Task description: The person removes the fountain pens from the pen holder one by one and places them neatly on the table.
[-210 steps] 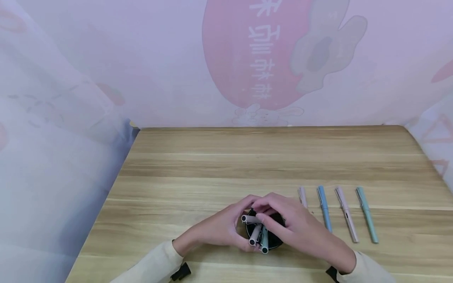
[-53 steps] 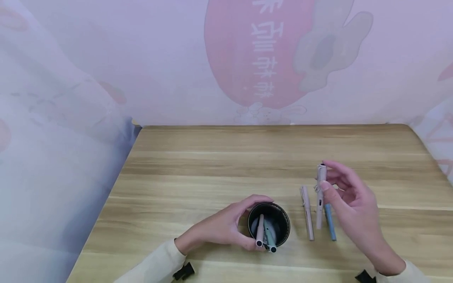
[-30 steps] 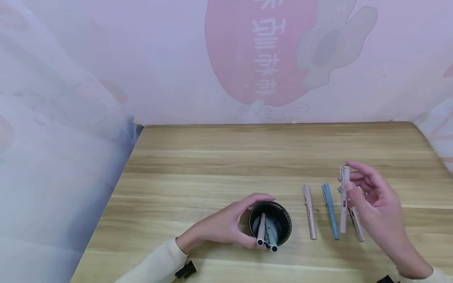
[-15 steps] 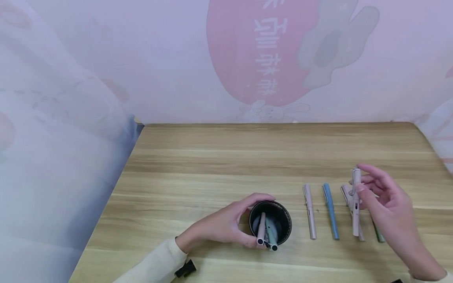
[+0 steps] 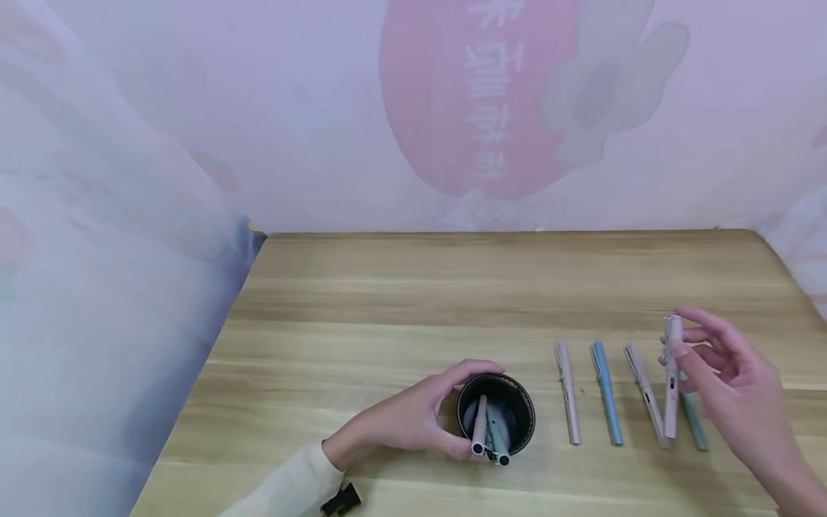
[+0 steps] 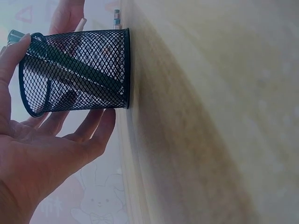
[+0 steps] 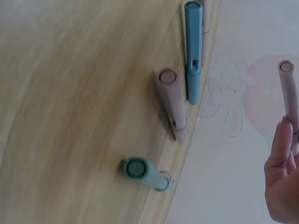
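My left hand (image 5: pixel 420 413) holds a black wire-mesh pen cup (image 6: pixel 74 74), its fingers and thumb curved round the side. Two capped pens, a pinkish one (image 5: pixel 479 425) and a green one (image 5: pixel 496 434), lean in the cup with their ends over the rim. At the right, my right hand (image 5: pixel 736 377) pinches a pale lilac capped pen (image 5: pixel 673 413) near its clip end, held upright above the table. In the head view this pen overlaps the lower end of a lilac pen (image 5: pixel 646 395) lying on the table. A green pen (image 5: pixel 695 424) lies partly behind the right hand.
Left of those two lie another lilac pen (image 5: pixel 569 402) and a blue pen (image 5: pixel 606 398), roughly parallel and spaced apart. The wooden table (image 5: pixel 388 287) ends at a printed cloth backdrop (image 5: pixel 310 129).
Seven seconds ago my right hand was at the cup, which held three pens; now two remain there. The right hand has carried a lilac pen rightward past the row. My left hand stays on the cup.
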`<state>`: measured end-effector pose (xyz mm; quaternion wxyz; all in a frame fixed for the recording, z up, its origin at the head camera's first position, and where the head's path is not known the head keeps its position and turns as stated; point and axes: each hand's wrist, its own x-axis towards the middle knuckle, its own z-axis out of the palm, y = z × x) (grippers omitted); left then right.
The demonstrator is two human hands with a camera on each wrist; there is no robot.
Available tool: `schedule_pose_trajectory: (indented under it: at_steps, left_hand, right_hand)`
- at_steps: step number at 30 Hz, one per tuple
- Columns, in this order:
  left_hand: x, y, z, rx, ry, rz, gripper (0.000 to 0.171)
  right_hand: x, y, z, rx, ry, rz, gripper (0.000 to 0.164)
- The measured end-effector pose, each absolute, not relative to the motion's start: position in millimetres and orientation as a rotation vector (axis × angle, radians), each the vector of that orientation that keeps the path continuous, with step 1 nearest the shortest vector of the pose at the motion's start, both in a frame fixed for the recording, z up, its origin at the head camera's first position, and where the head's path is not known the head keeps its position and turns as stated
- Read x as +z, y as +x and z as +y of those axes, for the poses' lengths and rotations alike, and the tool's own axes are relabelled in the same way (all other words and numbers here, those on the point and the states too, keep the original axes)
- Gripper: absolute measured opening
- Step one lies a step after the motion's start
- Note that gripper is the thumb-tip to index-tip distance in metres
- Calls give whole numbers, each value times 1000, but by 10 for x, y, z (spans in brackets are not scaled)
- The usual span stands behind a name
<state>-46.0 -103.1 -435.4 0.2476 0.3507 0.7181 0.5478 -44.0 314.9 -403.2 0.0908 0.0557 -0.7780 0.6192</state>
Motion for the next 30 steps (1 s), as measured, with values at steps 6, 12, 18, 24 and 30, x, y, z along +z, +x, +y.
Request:
schedule_pose_trajectory:
  at_steps: [6,12,18,24,30]
  left_hand:
    - [-4352,-470,-1016,1499,956,1957,93]
    - [-4335,-483,-1028,1489,954,1970,93]
    - [-4329,-493,-1039,1486,949,1968,93]
    - [-4331,-505,-1024,1485,959,1969,92]
    - [-4329,-506,-1017,1485,964,1963,92]
  right_hand:
    - [-4037,-455,3251,1752,182,-2327,52]
    - [-4039,-463,3317,1572,173,-2414,53]
    - [-4064,-470,3387,1587,175,-2418,55]
    - [-4101,-487,3495,1688,181,-2394,55]
    - [-4157,-496,3626,1759,178,-2369,56]
